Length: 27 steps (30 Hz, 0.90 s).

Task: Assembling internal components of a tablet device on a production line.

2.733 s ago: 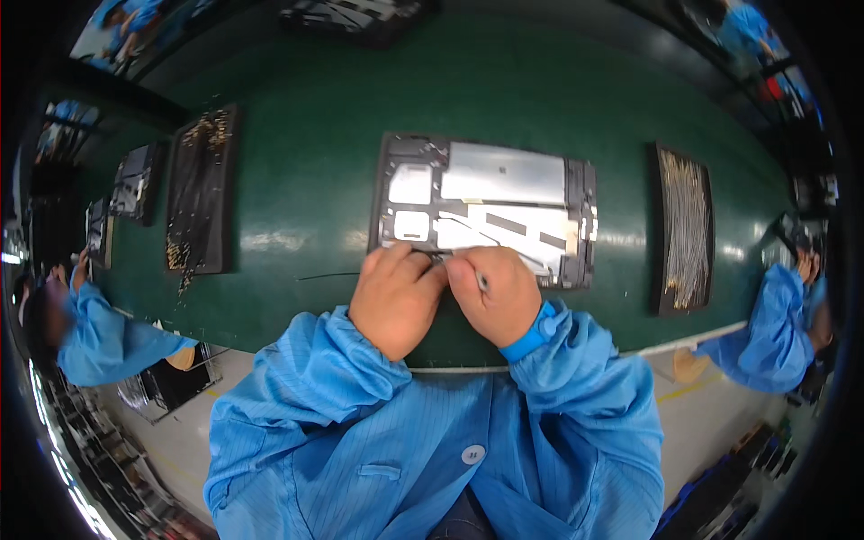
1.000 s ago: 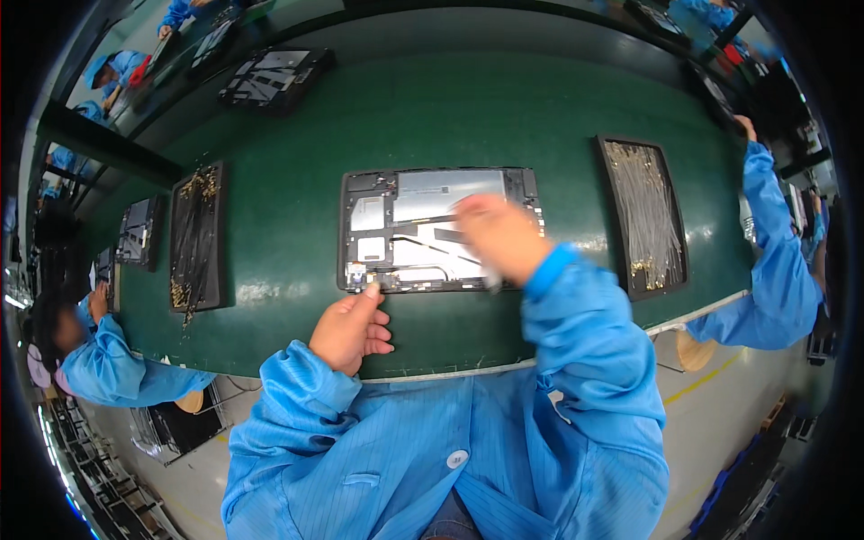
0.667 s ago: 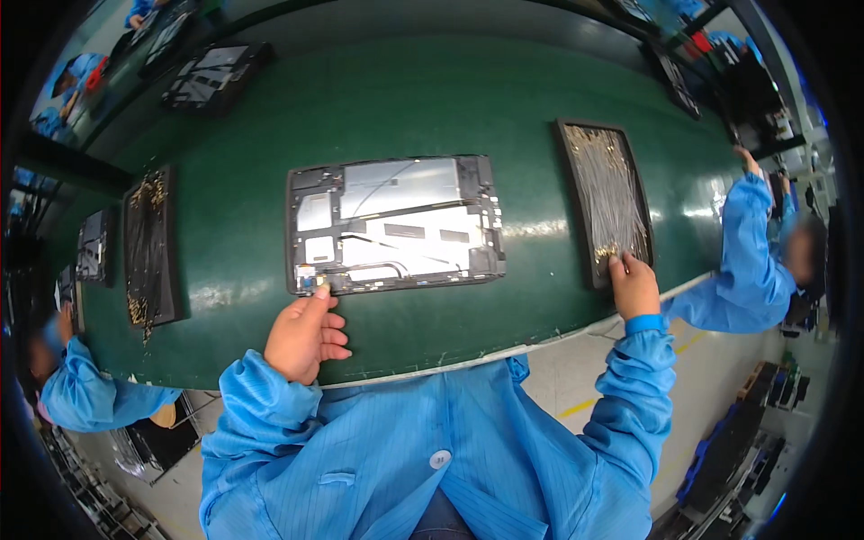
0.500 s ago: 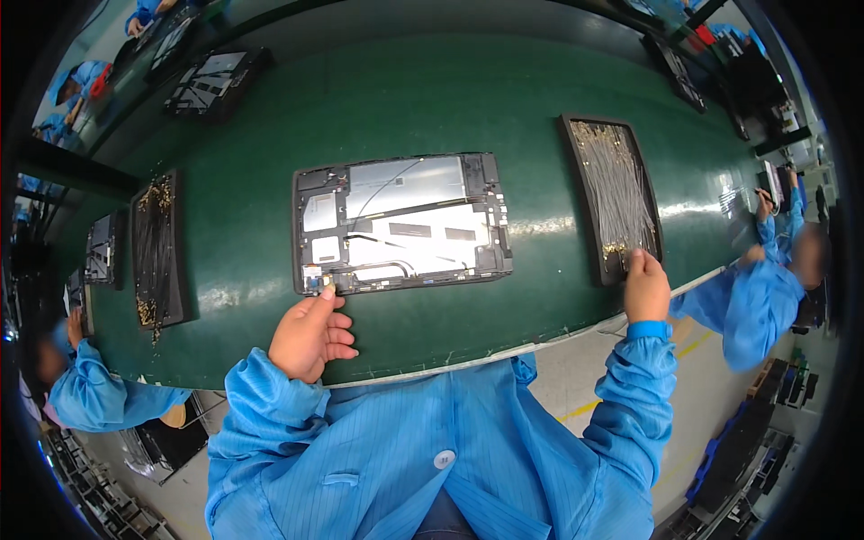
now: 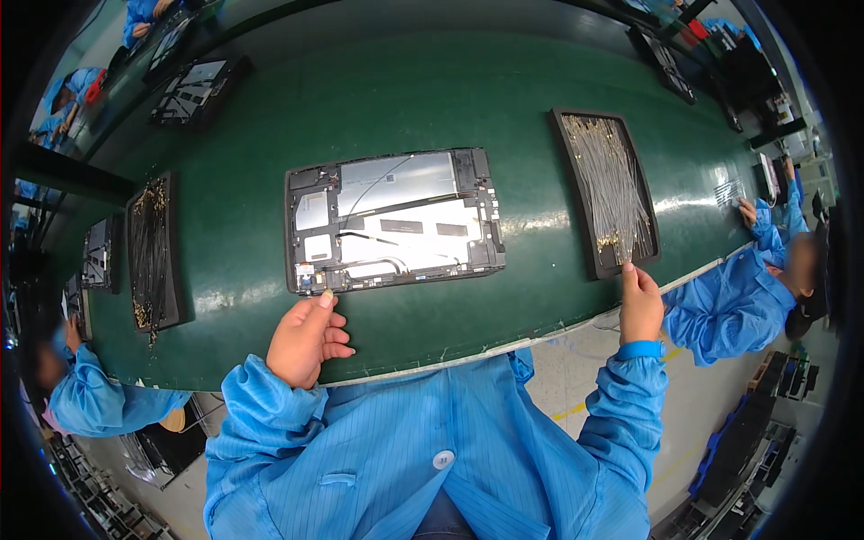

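Observation:
An opened tablet-like device (image 5: pixel 396 221), its silver plates, black strips and small parts exposed, lies flat in the middle of the green table. At its near left corner is my left hand (image 5: pixel 309 340), thumb and forefinger pinched together at the edge and the other fingers curled. Whatever lies between those fingertips is too small to make out. On the right, a dark tray (image 5: pixel 576 171) holds many thin grey cables (image 5: pixel 612 180) with gold-coloured ends. My right hand (image 5: pixel 641 306) pinches a cable end at this tray's near edge; its remaining fingers are mostly hidden.
Another dark tray (image 5: pixel 171 301) with black, gold-ended cables stands to the left, some ends hanging over its near rim. Beyond it lies a similar opened device (image 5: pixel 101 252); one more (image 5: pixel 191 93) is at the far left. Co-workers in blue sit at both sides (image 5: pixel 733 306).
My right hand has drawn back slightly toward me, from inside the tray to its near edge. My left hand stays at the device's corner. The whole view has shifted a little.

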Tool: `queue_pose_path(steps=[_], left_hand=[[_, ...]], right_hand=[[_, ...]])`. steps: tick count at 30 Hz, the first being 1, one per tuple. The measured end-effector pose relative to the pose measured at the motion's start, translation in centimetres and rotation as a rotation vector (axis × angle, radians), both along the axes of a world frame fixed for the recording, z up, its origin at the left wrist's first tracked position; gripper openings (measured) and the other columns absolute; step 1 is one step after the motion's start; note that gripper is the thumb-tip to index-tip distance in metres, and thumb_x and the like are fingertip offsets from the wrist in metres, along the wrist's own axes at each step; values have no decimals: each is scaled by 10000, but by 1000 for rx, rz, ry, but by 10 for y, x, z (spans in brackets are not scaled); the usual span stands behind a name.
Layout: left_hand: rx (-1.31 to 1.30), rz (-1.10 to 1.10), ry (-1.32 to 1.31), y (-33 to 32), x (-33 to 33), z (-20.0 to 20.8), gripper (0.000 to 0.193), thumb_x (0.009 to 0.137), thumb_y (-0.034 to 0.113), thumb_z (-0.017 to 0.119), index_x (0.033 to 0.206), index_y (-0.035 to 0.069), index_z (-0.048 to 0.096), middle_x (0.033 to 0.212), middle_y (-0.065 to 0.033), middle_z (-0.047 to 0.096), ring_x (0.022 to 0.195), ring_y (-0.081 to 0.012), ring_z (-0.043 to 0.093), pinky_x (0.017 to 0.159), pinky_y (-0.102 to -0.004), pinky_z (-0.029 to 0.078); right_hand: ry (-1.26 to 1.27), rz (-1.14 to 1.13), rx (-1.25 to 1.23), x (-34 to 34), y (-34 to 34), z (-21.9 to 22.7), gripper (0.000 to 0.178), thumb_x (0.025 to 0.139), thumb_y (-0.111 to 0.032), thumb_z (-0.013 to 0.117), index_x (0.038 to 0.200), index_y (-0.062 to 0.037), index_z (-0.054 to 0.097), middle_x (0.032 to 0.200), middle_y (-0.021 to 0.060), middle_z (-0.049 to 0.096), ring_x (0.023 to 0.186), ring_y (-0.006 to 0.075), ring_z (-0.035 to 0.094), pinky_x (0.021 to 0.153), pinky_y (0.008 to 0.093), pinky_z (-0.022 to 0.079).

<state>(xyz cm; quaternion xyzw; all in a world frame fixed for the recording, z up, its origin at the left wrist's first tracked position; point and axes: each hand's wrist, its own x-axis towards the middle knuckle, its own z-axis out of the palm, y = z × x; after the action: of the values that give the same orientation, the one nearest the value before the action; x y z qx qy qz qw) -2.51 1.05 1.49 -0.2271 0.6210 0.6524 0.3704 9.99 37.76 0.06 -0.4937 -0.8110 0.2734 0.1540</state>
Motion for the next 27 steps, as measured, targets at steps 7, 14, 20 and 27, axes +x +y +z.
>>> queue_pose_path(steps=[7,14,20,27], left_hand=[[13,10,17,2,-2,0,355,798,327,474,952,8,452,734,-48,463,585,-114,482,501,-255,470],[14,14,10,2,-3,-2,350,800,323,473,950,7,453,739,-48,463,585,-111,483,502,-253,470],[-88,5,118,6,17,-6,340,797,278,487,966,-16,460,775,-71,495,609,-138,505,547,-270,468],[-129,-651,1346,32,31,15,254,672,89,599,904,15,527,865,-134,540,734,-280,532,621,-322,445]], right_hand=[[151,-118,-500,3,-1,3,354,772,-330,499,950,-29,544,566,-19,446,460,51,368,391,195,302],[101,-94,-447,7,-5,0,328,775,-312,497,943,-33,533,592,-26,448,471,56,381,399,192,311],[525,-60,-356,-4,-34,48,246,790,-234,503,892,-10,502,729,13,517,561,67,427,461,181,345],[137,1002,-726,-41,-126,52,166,765,-194,545,801,-33,560,706,4,540,650,95,500,572,245,420]])
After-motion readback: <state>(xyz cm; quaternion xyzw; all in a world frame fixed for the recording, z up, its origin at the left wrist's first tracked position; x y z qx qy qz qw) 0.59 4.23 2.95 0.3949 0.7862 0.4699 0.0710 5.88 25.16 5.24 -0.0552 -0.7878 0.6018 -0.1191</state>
